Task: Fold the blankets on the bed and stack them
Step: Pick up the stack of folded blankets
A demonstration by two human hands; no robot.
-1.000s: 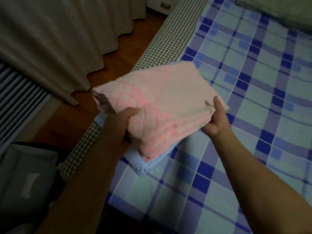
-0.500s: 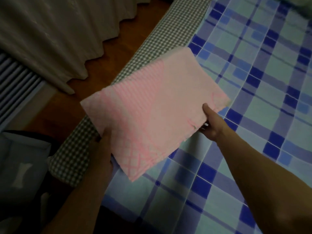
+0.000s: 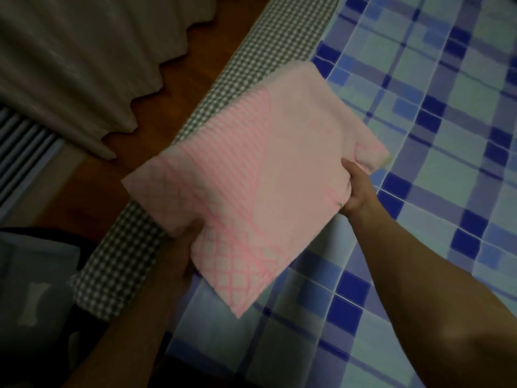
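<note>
A folded pink blanket (image 3: 260,175) with a darker pink lattice pattern lies flat near the left edge of the bed (image 3: 436,141), which has a blue plaid sheet. My left hand (image 3: 186,247) is under the blanket's near-left edge, mostly hidden by the cloth. On the blanket's right edge, my right hand (image 3: 354,189) grips with the thumb on top and the fingers beneath. The light blue blanket seen earlier is hidden under the pink one.
The mattress side (image 3: 246,79) in green-white gingham runs along the left. Beyond it are a brown wood floor (image 3: 145,121), grey curtains (image 3: 78,51) and a ribbed radiator (image 3: 22,152). A dark grey bag (image 3: 33,289) sits at lower left.
The pink blanket has flattened out and now covers the light blue blanket that showed beneath it a second ago. My left hand slid from the top edge to underneath.
</note>
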